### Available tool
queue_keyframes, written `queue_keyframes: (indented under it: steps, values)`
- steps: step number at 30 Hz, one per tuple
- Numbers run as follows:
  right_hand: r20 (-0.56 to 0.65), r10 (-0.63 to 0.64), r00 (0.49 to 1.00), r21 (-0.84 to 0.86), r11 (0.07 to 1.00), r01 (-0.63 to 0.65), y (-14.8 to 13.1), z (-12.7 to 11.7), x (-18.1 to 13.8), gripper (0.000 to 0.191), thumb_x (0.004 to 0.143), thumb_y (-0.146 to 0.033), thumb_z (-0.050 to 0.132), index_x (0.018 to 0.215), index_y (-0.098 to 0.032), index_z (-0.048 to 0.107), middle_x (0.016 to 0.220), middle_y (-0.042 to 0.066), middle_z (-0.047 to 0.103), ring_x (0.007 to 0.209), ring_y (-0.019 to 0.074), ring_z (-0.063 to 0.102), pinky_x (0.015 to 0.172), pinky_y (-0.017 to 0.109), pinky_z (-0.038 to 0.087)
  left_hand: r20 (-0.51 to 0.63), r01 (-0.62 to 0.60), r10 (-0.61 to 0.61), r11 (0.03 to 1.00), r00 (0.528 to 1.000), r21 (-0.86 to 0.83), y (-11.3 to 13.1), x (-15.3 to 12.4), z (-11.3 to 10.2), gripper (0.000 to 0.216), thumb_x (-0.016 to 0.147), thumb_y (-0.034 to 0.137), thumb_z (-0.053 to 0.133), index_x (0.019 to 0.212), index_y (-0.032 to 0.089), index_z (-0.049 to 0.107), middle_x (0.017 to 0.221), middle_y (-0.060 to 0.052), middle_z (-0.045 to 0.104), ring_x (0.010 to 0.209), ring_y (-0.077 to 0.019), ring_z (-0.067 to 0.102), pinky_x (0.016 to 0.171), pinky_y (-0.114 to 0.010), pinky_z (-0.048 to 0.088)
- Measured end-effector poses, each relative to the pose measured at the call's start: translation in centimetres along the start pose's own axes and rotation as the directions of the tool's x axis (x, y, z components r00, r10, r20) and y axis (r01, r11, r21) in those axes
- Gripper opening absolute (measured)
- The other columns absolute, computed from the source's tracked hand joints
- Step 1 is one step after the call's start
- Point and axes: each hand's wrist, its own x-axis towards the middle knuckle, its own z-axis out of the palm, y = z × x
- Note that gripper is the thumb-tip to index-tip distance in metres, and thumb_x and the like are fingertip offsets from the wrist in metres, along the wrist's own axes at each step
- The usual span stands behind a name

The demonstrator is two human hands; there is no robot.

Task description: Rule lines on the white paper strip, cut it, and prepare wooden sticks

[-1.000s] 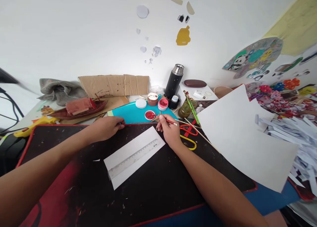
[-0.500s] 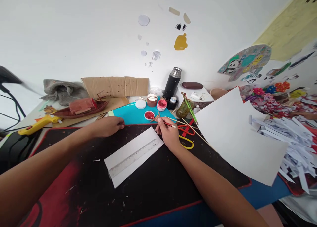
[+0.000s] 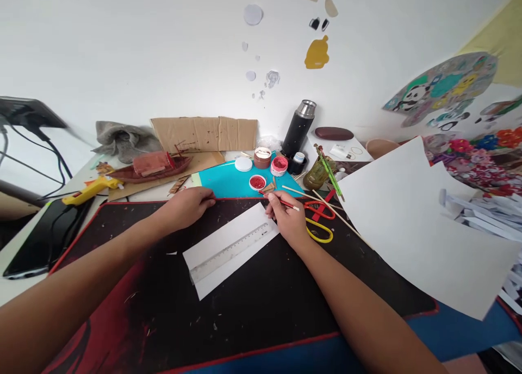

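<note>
My right hand (image 3: pixel 289 216) grips a slim red pencil (image 3: pixel 287 201) with a pale end, its tip pointing left toward the turquoise sheet. Beneath that hand lies the corner of a white paper strip (image 3: pixel 210 284), and a clear ruler (image 3: pixel 228 253) rests slantwise along it. My left hand (image 3: pixel 190 206) hovers or rests at the mat's far edge, left of the paper; its fingers are curled closed, and whatever they may hold is hidden. Just beyond the pencil is a small lid of red paint (image 3: pixel 257 182). Scissors (image 3: pixel 320 231) with yellow and red handles lie right of my right hand.
Behind stand paint jars (image 3: pixel 279 166), a black thermos (image 3: pixel 299 128) and a glass jar (image 3: pixel 318 174) with brushes. A model boat (image 3: pixel 150 167), a yellow glue gun (image 3: pixel 93 190) and a phone (image 3: pixel 44 238) are at left. A large white sheet (image 3: pixel 424 232) covers the right.
The view has shifted, so the scene sits further right. The pencil tip has drawn away from the red paint lid. The paper and ruler keep their place on the mat.
</note>
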Motion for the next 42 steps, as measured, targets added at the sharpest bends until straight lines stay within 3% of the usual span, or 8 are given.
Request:
queue_keyframes:
  steps: [5,11,15,23,27,31,35,42]
  values:
    - [0.006,-0.055,0.998,-0.040,0.998,0.055,-0.1,0.0,-0.2,0.038,0.103,-0.056,0.063,0.096,-0.021,0.077,0.065,0.001,0.070,0.057,0.0168,0.066,0.061,0.029,0.055,-0.248,-0.008,0.011,1.000,0.969,0.016,2.1,-5.2,1.1,0.064,0.104,0.065,0.046,0.143,0.016,0.061,0.139,-0.020,0.069,0.138,-0.0408,0.056,0.120,-0.057,0.040]
    - [0.011,-0.079,0.997,-0.042,0.996,0.080,0.2,-0.4,-0.1,0.034,0.104,-0.053,0.063,0.095,-0.022,0.075,0.067,0.001,0.070,0.058,0.0168,0.066,0.059,0.029,0.054,-0.249,-0.267,0.283,0.959,0.926,0.097,5.5,-11.1,5.9,0.113,0.088,0.088,0.059,0.174,0.023,0.025,0.167,-0.019,0.053,0.144,-0.0414,0.058,0.115,-0.056,0.048]
    - [0.009,-0.073,0.997,-0.049,0.996,0.073,0.1,-0.8,-0.1,0.033,0.104,-0.052,0.063,0.095,-0.022,0.074,0.067,0.001,0.070,0.059,0.0168,0.065,0.058,0.030,0.054,-0.157,-0.341,0.346,0.938,0.925,0.060,5.2,-11.1,6.4,0.101,0.094,0.069,0.068,0.175,0.031,0.021,0.172,-0.013,0.046,0.150,-0.0381,0.053,0.119,-0.054,0.046]
    - [0.027,-0.130,0.991,-0.066,0.989,0.132,-0.8,-1.0,-0.3,0.029,0.106,-0.046,0.062,0.096,-0.022,0.075,0.068,0.000,0.070,0.060,0.0164,0.065,0.063,0.031,0.054,0.071,-0.478,0.485,0.873,0.872,-0.101,3.0,-7.1,3.0,0.094,0.094,0.054,0.075,0.173,0.042,0.024,0.179,-0.005,0.035,0.165,-0.0368,0.032,0.131,-0.060,0.033]
    - [0.099,-0.150,0.984,-0.100,0.982,0.160,-1.5,-0.5,-1.0,0.031,0.107,-0.047,0.061,0.098,-0.022,0.078,0.070,0.001,0.072,0.063,0.0168,0.068,0.066,0.031,0.056,-0.038,-0.491,0.490,0.871,0.871,-0.036,3.2,-7.4,2.7,0.085,0.096,0.061,0.071,0.170,0.041,0.034,0.178,-0.005,0.036,0.163,-0.0380,0.035,0.129,-0.062,0.036]
    - [0.197,-0.131,0.971,-0.093,0.984,0.152,-1.5,0.1,-1.3,0.032,0.107,-0.047,0.060,0.096,-0.023,0.078,0.069,0.000,0.073,0.064,0.0163,0.069,0.066,0.030,0.057,-0.208,-0.398,0.394,0.917,0.895,0.024,3.7,-9.6,3.3,0.052,0.107,0.050,0.055,0.158,0.036,0.057,0.156,-0.006,0.066,0.141,-0.0348,0.062,0.116,-0.054,0.054]
    - [0.212,-0.055,0.976,-0.069,0.995,0.071,-1.1,0.4,-1.3,0.033,0.107,-0.048,0.060,0.096,-0.022,0.078,0.071,0.001,0.074,0.064,0.0164,0.070,0.062,0.028,0.056,-0.265,-0.443,0.464,0.886,0.845,0.137,4.2,-11.9,4.2,0.038,0.109,0.032,0.051,0.142,0.034,0.071,0.140,-0.004,0.077,0.120,-0.0305,0.074,0.102,-0.049,0.059]
    - [0.211,-0.051,0.976,-0.077,0.995,0.069,-0.9,0.1,-1.4,0.027,0.108,-0.041,0.061,0.100,-0.022,0.078,0.073,0.001,0.075,0.066,0.0168,0.071,0.064,0.030,0.057,-0.321,-0.478,0.541,0.840,0.778,0.258,4.4,-12.7,5.5,0.036,0.109,0.018,0.047,0.134,0.020,0.072,0.142,-0.005,0.076,0.121,-0.0270,0.073,0.102,-0.043,0.055]
